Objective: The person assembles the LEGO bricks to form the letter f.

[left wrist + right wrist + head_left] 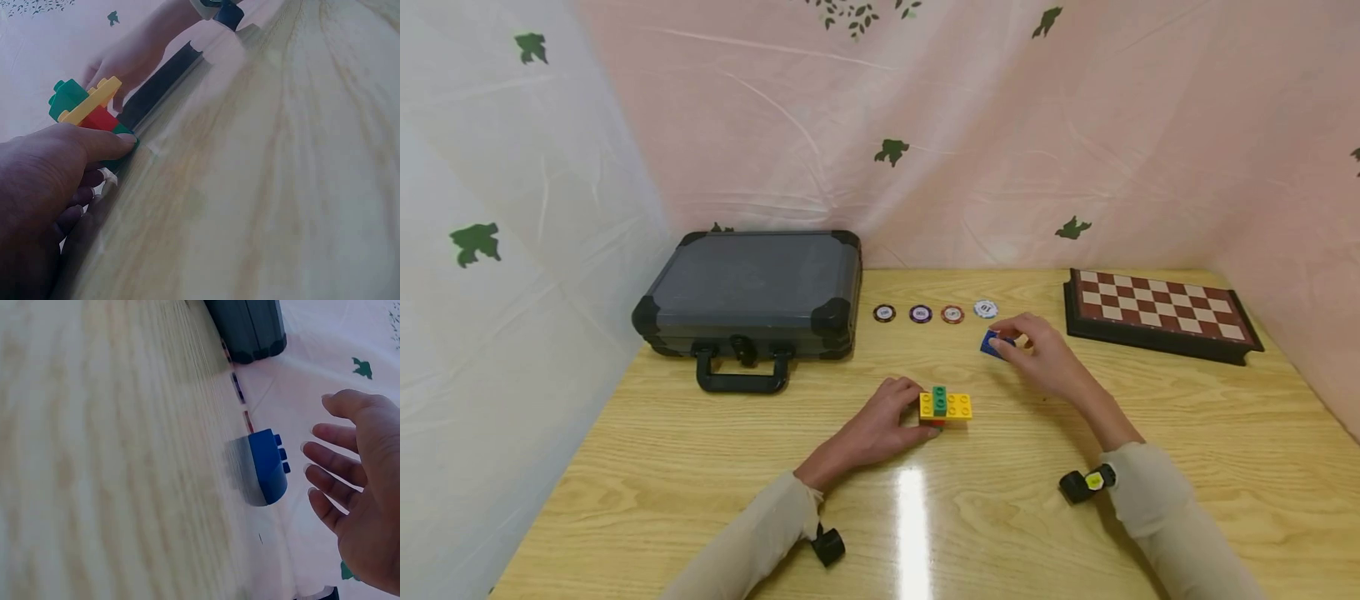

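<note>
blue brick (265, 467) just beside right fingers (325, 459), untouched

A pale wooden counter (700, 467) with visible grain and a glossy varnish that reflects light. The small stack of bricks (945, 406) and the blue brick (992, 342) are smooth, shiny plastic. The dark case (752, 292) looks matt, with a plastic handle. Thin, wrinkled sheeting (1000, 125) hangs behind, slightly sheeny.
</note>
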The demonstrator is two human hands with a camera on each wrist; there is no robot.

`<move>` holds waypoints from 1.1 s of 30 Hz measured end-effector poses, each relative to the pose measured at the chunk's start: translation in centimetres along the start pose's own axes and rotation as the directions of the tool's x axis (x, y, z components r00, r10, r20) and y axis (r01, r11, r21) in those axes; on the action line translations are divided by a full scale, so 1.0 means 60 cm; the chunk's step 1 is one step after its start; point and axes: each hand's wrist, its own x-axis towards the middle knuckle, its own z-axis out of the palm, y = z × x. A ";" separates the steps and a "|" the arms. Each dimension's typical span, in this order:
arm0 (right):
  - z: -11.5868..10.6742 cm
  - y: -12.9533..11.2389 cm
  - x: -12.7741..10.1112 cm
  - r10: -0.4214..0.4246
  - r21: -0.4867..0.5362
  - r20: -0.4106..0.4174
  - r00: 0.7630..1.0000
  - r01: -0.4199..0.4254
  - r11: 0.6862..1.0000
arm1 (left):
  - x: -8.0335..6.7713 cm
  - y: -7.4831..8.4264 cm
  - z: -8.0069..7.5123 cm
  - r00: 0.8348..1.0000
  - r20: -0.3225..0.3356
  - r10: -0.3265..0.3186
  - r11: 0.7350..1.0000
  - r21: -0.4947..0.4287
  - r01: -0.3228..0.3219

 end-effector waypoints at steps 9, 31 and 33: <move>-0.005 0.023 -0.002 0.079 0.032 -0.008 0.997 -0.078 0.996 | 0.000 -0.002 0.000 1.000 0.017 -0.014 1.000 -0.006 0.014; 0.014 0.041 0.007 0.099 -0.011 0.059 0.993 -0.099 0.995 | -0.001 0.003 -0.003 0.999 0.024 -0.021 1.000 0.002 0.021; 0.014 0.041 0.008 0.100 -0.018 0.059 0.993 -0.099 0.995 | -0.001 0.003 -0.003 1.000 0.022 -0.020 1.000 0.004 0.020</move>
